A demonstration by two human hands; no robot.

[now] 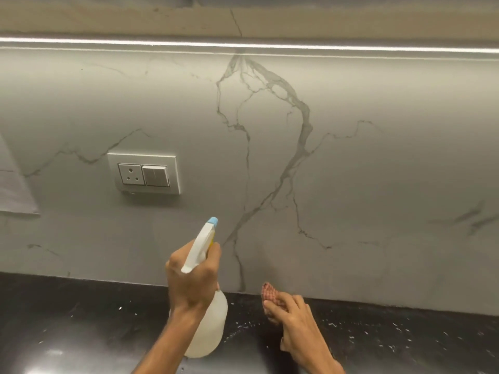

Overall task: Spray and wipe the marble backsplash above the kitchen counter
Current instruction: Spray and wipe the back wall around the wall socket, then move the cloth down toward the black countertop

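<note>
The left hand (193,279) is closed around the neck of a spray bottle (208,317), with the fingers over the trigger. The bottle is held above the counter (81,319); its white head with a blue nozzle (213,221) points up and toward the backsplash (351,171). The bottle body is translucent and hangs under the hand. Just to the right, the right hand (294,325) holds a checked cloth (270,292) bunched between thumb and fingers, near the bottom edge of the backsplash, where it meets the counter. The backsplash is grey-white marble with dark veins. A socket plate (144,174) with a switch is on it, up and left of the bottle. The counter is black with white specks.
</note>
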